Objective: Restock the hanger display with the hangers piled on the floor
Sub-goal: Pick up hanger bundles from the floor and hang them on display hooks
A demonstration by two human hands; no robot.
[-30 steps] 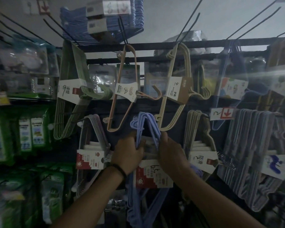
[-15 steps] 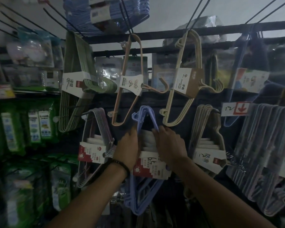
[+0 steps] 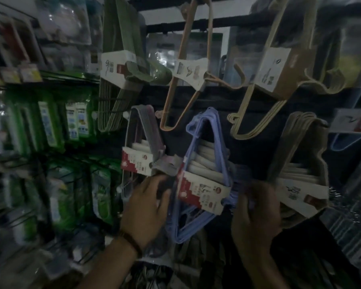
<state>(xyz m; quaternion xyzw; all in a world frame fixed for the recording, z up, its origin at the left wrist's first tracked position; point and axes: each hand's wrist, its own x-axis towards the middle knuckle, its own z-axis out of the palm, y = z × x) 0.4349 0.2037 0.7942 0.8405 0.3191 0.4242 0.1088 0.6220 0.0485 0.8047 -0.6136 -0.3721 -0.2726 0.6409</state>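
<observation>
The bundle of light blue plastic hangers (image 3: 204, 184) hangs nearly upright on the black display rack (image 3: 227, 22), between both hands. The left hand (image 3: 148, 205) is open beside it. The right hand (image 3: 256, 213), at the hooks, is too blurred to tell its grip.

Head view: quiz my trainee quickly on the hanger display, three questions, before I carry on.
1. True or false: the blue hangers hang between a grey pack and a beige pack.
2. What hangs just above the blue hangers? A a red hanger, B an orange hanger, C a black hanger.
3. Which hand's wrist wears the bracelet?
Key: 1 true; 2 B; 3 the left hand.
</observation>
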